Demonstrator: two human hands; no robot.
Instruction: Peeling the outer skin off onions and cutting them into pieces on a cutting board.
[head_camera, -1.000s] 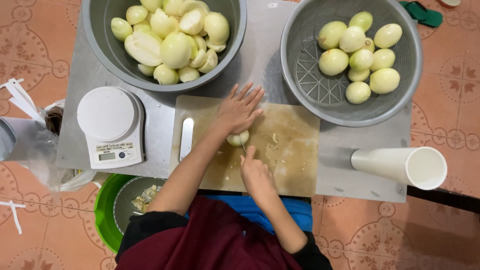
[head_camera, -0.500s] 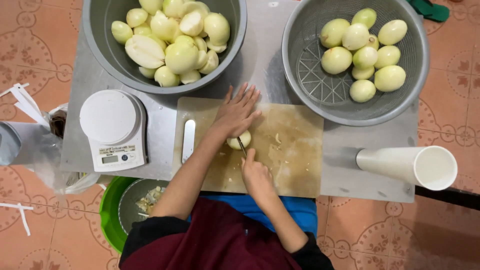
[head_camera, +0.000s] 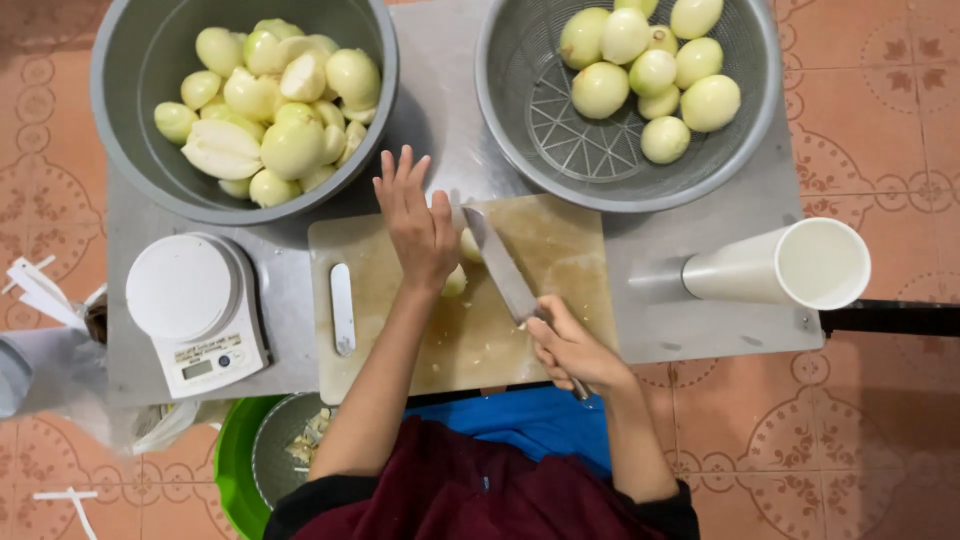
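**Cutting a peeled onion on the board**

Pressing down with the left hand (head_camera: 418, 225): fingers straight and close together, palm flat over a peeled onion (head_camera: 462, 262), which lies on the wooden cutting board (head_camera: 560, 250) near its middle and shows only at the hand's right edge. Right hand (head_camera: 570, 348): fingers wrapped tight round the handle of a kitchen knife (head_camera: 503, 265); the handle itself is mostly hidden in the fist. Blade runs up and to the left from the fist, its tip just beside the left hand and touching or nearly touching the onion; cannot tell which.

Board: pale, wet-looking, small onion scraps scattered on it, slot handle at its left end. It rests on a grey metal table (head_camera: 440, 120).

Beyond the board, upper left: grey tub (head_camera: 125, 130) holding peeled and cut onion pieces. Upper right: grey perforated basin (head_camera: 520, 150) with whole peeled onions (head_camera: 650, 75) gathered at its far side.

Left of the board: white kitchen scale (head_camera: 195, 310). Right of it: white tube (head_camera: 775, 268) lying on its side, open end facing right.

Below the table's left edge: green bucket (head_camera: 232, 460) with a bowl of trimmings inside.
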